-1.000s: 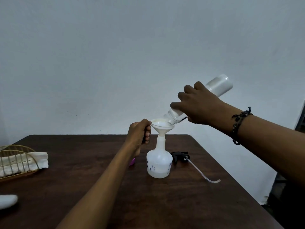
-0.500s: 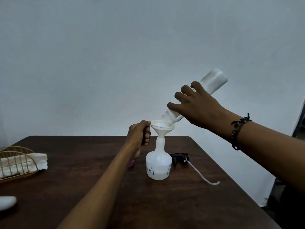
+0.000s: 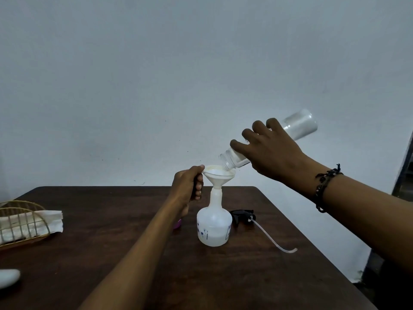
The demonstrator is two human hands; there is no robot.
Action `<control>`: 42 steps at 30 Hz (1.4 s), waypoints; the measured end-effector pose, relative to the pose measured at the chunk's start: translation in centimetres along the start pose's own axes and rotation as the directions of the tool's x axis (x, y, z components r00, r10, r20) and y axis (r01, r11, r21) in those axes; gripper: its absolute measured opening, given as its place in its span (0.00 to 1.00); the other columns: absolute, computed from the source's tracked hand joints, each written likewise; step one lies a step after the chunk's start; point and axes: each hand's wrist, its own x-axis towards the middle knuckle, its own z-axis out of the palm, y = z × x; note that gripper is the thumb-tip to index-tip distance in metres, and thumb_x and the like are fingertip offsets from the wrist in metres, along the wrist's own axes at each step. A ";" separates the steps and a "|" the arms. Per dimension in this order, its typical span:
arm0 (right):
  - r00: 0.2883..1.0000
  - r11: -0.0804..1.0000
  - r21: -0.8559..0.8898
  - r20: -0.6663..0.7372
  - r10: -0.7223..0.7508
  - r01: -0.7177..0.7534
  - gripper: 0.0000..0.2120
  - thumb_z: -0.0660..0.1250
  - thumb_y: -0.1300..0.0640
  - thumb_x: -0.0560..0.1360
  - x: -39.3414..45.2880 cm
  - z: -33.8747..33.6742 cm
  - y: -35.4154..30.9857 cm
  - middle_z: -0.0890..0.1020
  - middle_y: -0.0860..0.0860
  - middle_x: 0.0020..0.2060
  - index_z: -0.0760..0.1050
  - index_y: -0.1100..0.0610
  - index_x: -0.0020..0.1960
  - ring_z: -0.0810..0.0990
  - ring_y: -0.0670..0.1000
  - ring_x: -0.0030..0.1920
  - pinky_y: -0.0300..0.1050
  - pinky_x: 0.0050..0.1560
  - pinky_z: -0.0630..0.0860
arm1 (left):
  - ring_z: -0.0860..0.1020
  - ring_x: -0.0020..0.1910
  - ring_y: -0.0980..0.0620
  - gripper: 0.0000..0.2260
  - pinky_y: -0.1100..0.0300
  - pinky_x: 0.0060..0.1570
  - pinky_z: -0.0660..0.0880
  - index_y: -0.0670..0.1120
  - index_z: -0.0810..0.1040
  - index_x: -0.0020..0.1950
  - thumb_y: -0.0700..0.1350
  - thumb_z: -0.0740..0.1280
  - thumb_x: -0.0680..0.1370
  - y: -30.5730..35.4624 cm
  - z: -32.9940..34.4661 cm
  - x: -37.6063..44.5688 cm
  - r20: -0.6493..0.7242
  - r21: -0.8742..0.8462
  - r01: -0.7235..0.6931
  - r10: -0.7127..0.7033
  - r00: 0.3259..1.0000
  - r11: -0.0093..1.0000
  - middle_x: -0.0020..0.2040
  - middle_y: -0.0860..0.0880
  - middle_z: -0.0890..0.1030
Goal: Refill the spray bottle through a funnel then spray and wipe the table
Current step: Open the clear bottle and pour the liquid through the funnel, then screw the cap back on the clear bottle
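Observation:
A white spray bottle (image 3: 214, 227) without its head stands on the dark wooden table (image 3: 111, 253), a little liquid at its bottom. A white funnel (image 3: 218, 176) sits in its neck. My left hand (image 3: 187, 187) is closed on the funnel's rim at its left side. My right hand (image 3: 271, 152) grips a clear refill bottle (image 3: 299, 125), tilted mouth-down with its mouth just over the funnel's right edge. The black spray head (image 3: 242, 217) with its clear dip tube lies on the table right of the spray bottle.
A gold wire holder (image 3: 20, 222) with white cloths (image 3: 50, 221) sits at the table's left edge. A white object (image 3: 7, 279) shows at the near left. A small purple thing (image 3: 177, 224) peeks out behind my left forearm. The table's right edge runs near the tube.
My right hand lowered the refill bottle's base to a shallower tilt, and the mouth shifted slightly right over the funnel. My left hand and the spray bottle stayed put.

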 end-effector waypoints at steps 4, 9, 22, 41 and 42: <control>0.991 0.987 0.096 0.044 0.123 -0.126 0.22 0.72 0.60 0.58 -1.0 0.1 -0.8 0.76 0.52 0.35 0.77 0.55 0.52 0.72 0.57 0.37 0.48 0.38 0.58 | 0.64 0.23 0.52 0.18 0.61 0.26 0.63 0.46 0.71 0.31 0.54 0.66 0.77 0.0 -0.1 0.0 -0.014 0.007 0.004 -0.004 1.000 1.000 0.25 0.50 0.69; 0.911 0.856 0.329 0.252 0.327 -0.398 0.22 0.70 0.48 0.65 -3.1 -0.8 -2.0 0.80 0.53 0.42 0.73 0.54 0.56 0.75 0.59 0.43 0.48 0.39 0.68 | 0.66 0.23 0.52 0.21 0.61 0.27 0.65 0.46 0.71 0.31 0.57 0.63 0.79 0.2 -0.4 0.1 -0.075 0.025 0.001 0.001 0.997 1.000 0.25 0.49 0.70; 0.683 -0.048 0.886 0.390 0.618 -0.461 0.17 0.75 0.45 0.70 -6.5 -5.0 -11.5 0.81 0.39 0.44 0.73 0.43 0.55 0.79 0.42 0.43 0.34 0.40 0.75 | 0.77 0.43 0.51 0.12 0.57 0.39 0.72 0.50 0.76 0.39 0.57 0.70 0.73 -6.3 -6.9 2.0 -0.135 0.816 -0.122 0.392 0.910 0.564 0.40 0.54 0.79; 0.630 -0.368 0.852 0.523 0.575 -0.372 0.24 0.77 0.46 0.69 -1.5 -3.4 -20.0 0.83 0.41 0.45 0.68 0.44 0.58 0.83 0.40 0.45 0.40 0.46 0.80 | 0.81 0.52 0.45 0.31 0.51 0.54 0.78 0.46 0.78 0.59 0.64 0.62 0.62 -7.4 -9.7 2.1 0.027 0.803 -0.112 0.152 0.988 0.585 0.54 0.44 0.81; 0.629 -0.380 0.848 0.529 0.570 -0.369 0.24 0.77 0.46 0.69 -1.5 -3.3 -20.2 0.83 0.41 0.45 0.68 0.45 0.58 0.83 0.41 0.45 0.42 0.46 0.80 | 0.80 0.51 0.45 0.29 0.49 0.54 0.79 0.47 0.78 0.60 0.60 0.65 0.63 -6.7 -9.4 1.9 -0.043 0.733 -0.094 0.184 0.982 0.674 0.54 0.44 0.81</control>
